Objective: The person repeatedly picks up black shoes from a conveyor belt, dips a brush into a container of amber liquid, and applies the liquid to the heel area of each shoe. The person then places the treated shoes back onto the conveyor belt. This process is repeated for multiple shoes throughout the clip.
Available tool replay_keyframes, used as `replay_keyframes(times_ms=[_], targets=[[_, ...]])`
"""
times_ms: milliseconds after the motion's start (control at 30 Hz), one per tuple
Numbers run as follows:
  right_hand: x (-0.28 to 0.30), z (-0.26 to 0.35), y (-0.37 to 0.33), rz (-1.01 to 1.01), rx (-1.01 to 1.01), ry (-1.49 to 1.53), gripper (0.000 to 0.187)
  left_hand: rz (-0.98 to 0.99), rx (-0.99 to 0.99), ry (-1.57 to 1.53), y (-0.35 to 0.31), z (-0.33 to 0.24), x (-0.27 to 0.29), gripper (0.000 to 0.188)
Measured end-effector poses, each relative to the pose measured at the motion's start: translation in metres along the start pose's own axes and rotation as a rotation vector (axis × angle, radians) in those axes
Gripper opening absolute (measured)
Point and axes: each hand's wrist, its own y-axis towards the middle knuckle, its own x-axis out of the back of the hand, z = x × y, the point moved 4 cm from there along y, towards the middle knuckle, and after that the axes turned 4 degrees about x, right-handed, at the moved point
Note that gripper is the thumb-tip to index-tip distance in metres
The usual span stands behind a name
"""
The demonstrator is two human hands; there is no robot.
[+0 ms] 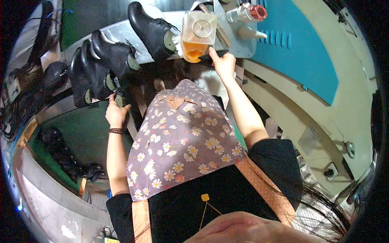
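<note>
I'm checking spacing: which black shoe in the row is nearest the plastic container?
The black shoe immediately left of the container, apart from the others, which cluster farther left.

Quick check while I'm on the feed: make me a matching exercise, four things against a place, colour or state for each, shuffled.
Things:
1. Plastic container
2. Left hand
3. Apron
4. Vented panel

Descriptions:
A. Greyish, printed with white flowers
B. Teal, at the picture's upper right
C. Orange contents, next to the right hand
D. At the heel end of a black shoe

Pairs: 1-C, 2-D, 3-A, 4-B
</note>
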Motion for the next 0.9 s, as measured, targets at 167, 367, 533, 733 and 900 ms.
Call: replay_keyframes(times_ms=[167, 367, 533, 733, 900], targets=[[-0.019, -0.024, 0.012, 0.032, 0.081, -0.132, 0.056, -0.083, -0.072, -0.031, -0.007, 0.013, -0.002, 0.08], [-0.021, -0.014, 0.005, -0.035, 0.082, -0.055, 0.06, -0.028, -0.128, -0.202, 0.006, 0.034, -0.022, 0.087], [-0.02, -0.016, -0.01, 0.055, -0.113, 0.118, 0.055, -0.089, -0.182, -0.408, -0.007, 0.028, -0.006, 0.084], [0.001, 0.037, -0.016, 0.06, -0.17, 0.681, 0.056, -0.056, -0.518, -1.083, -0.025, -0.006, 0.04, 0.086], [0.061, 0.129, -0.042, 0.2, 0.089, 1.279, 0.034, -0.191, -0.871, -0.862, -0.082, -0.061, 0.122, 0.084]])
